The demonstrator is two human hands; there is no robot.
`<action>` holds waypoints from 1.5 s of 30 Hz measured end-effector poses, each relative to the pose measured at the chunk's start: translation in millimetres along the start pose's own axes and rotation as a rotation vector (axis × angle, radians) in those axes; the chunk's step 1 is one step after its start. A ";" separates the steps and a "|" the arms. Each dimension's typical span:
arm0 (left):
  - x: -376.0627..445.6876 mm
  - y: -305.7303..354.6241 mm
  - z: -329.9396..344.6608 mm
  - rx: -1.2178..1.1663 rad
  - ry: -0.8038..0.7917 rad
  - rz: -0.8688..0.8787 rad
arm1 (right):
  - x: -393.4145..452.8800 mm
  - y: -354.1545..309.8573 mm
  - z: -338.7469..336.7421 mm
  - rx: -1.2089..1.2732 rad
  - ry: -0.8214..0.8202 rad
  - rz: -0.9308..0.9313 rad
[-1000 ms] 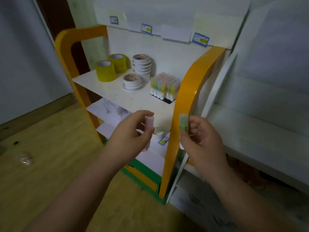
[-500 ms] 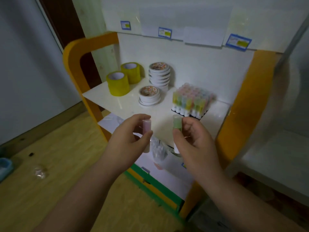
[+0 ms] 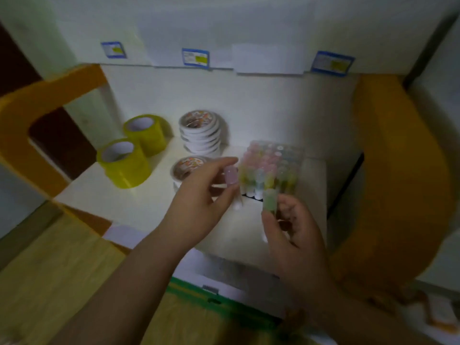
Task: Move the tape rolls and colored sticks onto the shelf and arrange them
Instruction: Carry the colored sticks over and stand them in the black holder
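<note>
My left hand (image 3: 199,202) pinches a pink-capped stick (image 3: 231,176) upright over the white shelf (image 3: 139,202). In my right hand (image 3: 291,230) a green-capped stick (image 3: 270,200) is held upright, just in front of a packed block of colored sticks (image 3: 271,168). Two yellow tape rolls (image 3: 134,153) stand at the shelf's left. A tall stack of white tape rolls (image 3: 201,133) sits behind a shorter stack (image 3: 186,168), which my left hand partly hides.
Orange side panels (image 3: 403,185) frame the shelf on both sides. Blue price labels (image 3: 195,58) hang on the upper shelf edge. Lower shelves and a green base (image 3: 211,298) lie beneath, over a wooden floor (image 3: 49,282).
Both hands have moved forward over the shelf with their sticks, close to the block of colored sticks. The view has come nearer to the shelf.
</note>
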State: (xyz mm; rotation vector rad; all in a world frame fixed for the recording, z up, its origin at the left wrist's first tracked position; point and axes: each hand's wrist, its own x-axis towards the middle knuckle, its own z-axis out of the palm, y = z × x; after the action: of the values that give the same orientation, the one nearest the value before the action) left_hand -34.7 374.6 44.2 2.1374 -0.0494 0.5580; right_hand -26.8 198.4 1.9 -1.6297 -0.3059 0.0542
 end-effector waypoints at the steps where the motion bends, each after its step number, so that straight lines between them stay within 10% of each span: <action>1: 13.5 -4.6 5.2 0.005 -0.026 0.044 | 3.7 1.2 0.6 -0.032 0.040 -0.016; 9: 82.1 -21.8 58.6 0.021 -0.360 0.300 | -0.5 9.7 6.3 -0.100 0.320 -0.013; 21: 87.2 -72.0 75.0 0.390 -0.261 0.844 | -9.7 21.6 17.2 -0.164 0.563 -0.004; 45: 76.5 -73.3 71.6 0.458 -0.313 0.771 | 62.7 57.1 3.7 -0.628 0.516 -0.011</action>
State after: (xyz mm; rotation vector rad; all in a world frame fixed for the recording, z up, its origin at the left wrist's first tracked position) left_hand 78.0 374.9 -16.2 2.6093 -1.0404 0.7057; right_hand 42.1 213.4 -45.4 -2.1853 0.0832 -0.5107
